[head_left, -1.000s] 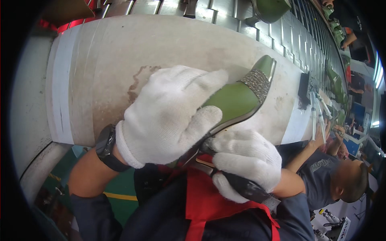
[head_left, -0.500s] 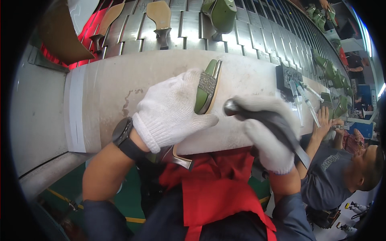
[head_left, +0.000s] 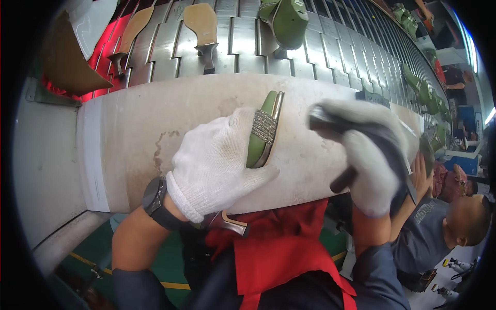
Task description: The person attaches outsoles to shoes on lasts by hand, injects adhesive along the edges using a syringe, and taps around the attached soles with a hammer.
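Gloved in white beyond a red apron (head_left: 281, 258), our left hand (head_left: 214, 160) has its grip closed on a green heeled shoe (head_left: 256, 151), toe over the pale counter (head_left: 129, 134), heel past its near edge. The right hand (head_left: 372, 173), blurred, is wrapped around a dark tool (head_left: 385, 142), apart from the shoe. Good work here, we judge, means bracing the shoe firmly and sparing its glittering strap (head_left: 264, 126). We can make out no container for certain. Beyond, more shoes (head_left: 201, 26) sit on a metal conveyor (head_left: 240, 44).
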